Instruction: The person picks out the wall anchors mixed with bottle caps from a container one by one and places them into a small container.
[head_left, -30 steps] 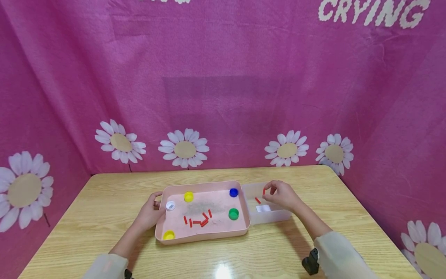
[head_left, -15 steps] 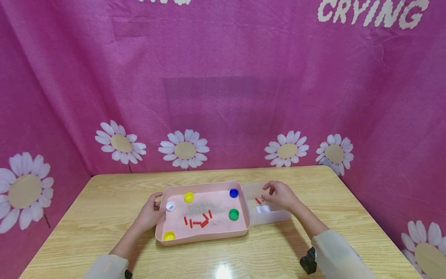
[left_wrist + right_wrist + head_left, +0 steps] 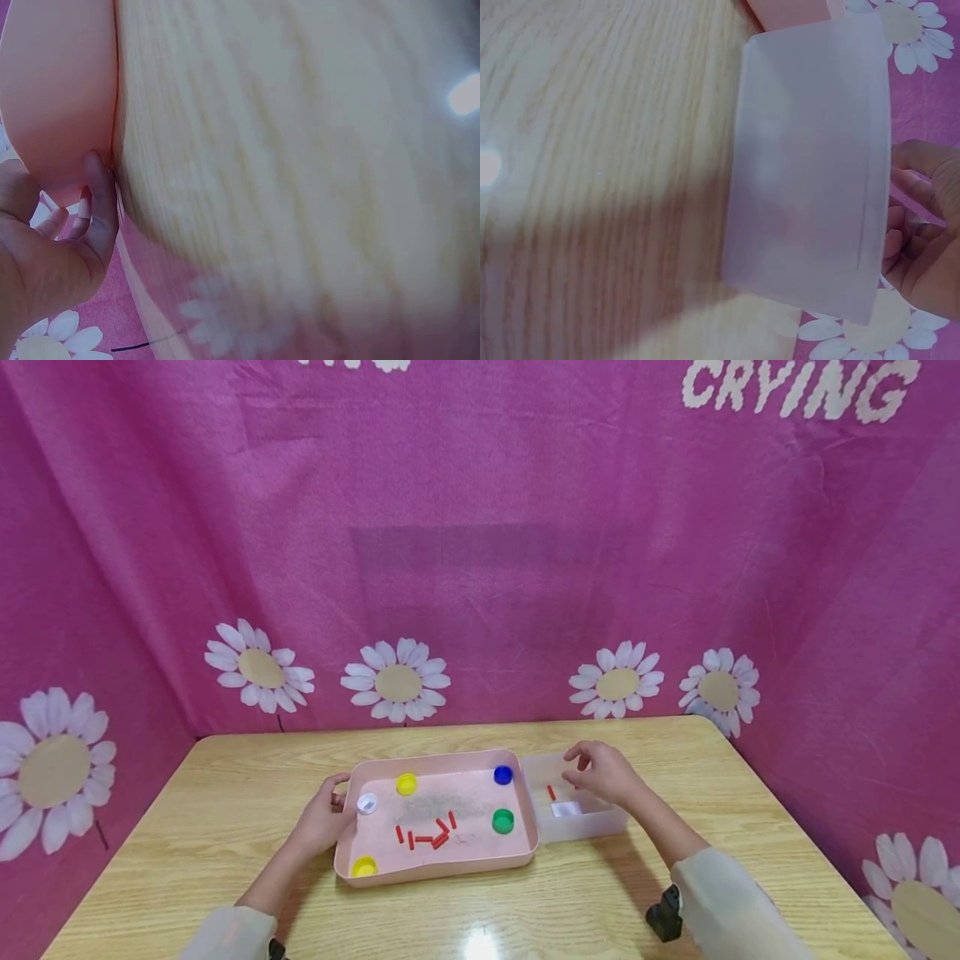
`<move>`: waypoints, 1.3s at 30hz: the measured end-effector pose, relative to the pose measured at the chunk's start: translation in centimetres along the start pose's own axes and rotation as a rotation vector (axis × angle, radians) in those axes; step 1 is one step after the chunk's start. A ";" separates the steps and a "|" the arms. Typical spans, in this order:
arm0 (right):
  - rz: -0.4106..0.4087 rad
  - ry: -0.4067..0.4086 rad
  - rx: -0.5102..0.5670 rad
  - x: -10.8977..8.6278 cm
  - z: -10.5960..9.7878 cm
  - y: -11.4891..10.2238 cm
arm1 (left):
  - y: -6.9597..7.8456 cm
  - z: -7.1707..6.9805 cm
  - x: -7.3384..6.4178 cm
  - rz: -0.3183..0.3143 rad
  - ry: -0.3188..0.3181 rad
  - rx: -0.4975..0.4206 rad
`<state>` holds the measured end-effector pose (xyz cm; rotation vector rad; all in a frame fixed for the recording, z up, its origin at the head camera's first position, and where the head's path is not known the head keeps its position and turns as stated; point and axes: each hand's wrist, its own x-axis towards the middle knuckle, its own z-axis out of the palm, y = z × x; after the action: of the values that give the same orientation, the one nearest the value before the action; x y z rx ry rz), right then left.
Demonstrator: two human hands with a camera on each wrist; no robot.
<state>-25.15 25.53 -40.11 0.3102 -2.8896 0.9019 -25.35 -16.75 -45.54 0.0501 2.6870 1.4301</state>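
Head view: grips the left end of a rectangular pink plastic tray (image 3: 442, 864) with curled left hand (image 3: 322, 818), poises right hand (image 3: 606, 774), thumb and forefinger parted, empty between, over a neighbouring translucent plastic bin (image 3: 585, 832) containing a short red stick (image 3: 551, 792), and shows similar red sticks (image 3: 423, 839) scattered across the tray.

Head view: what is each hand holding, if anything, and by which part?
Left hand: the pink tray, by its left end. Right hand: nothing visibly held.

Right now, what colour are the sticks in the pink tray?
The sticks are red; the head view shows them best.
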 end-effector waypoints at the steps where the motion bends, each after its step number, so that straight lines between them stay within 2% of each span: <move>1: -0.001 0.000 -0.001 0.1 -0.1 -0.1 | 0.0 0.0 0.0 0.002 0.000 -0.001; 17: -0.037 -0.080 -0.011 1.5 -0.2 -3.5 | 0.3 0.0 0.0 -0.001 -0.004 -0.006; 26: -0.126 -0.111 -0.088 2.2 0.9 -6.0 | 0.0 0.1 0.0 -0.009 -0.002 0.007; 39: -0.187 -0.155 -0.071 2.7 2.6 -8.3 | 0.1 0.0 0.0 -0.004 0.003 0.009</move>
<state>-26.03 16.91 -37.22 0.6584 -2.9581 0.7746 -25.37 -16.67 -45.49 0.0434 2.6946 1.4184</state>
